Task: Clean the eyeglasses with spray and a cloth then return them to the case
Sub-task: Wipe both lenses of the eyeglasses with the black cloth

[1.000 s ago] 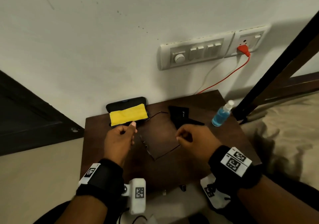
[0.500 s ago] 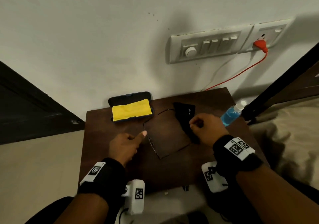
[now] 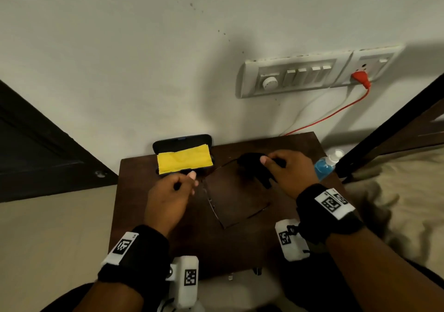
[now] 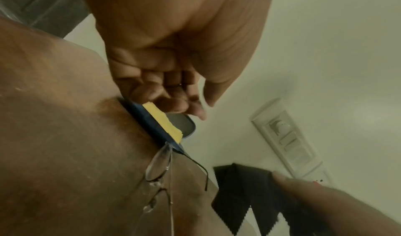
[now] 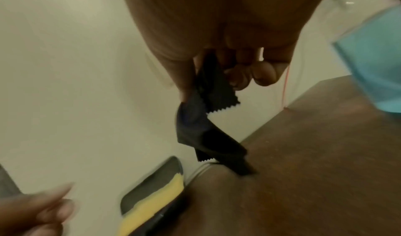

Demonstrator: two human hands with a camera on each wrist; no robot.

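Eyeglasses (image 3: 217, 192) lie unfolded on worktop (image 3: 240, 244), beside open case (image 3: 183, 143). Right hand (image 3: 292, 171) pinches black cloth (image 5: 208, 119), its lower corner touching worktop. Left hand (image 3: 168, 197) loosely curled, holding nothing. Spray bottle (image 3: 325, 165) at right edge.

Eyeglasses (image 3: 236, 200) on table (image 3: 240, 246), case (image 3: 183, 151) behind-left, bottle (image 3: 326, 165) right

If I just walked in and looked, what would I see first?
Probably the bright yellow cloth lying in the open glasses case at the back of the dark wooden table. Next, the right hand pinching a black cloth above the table, with thin eyeglasses lying open between the two hands. A blue spray bottle stands at the table's right edge.
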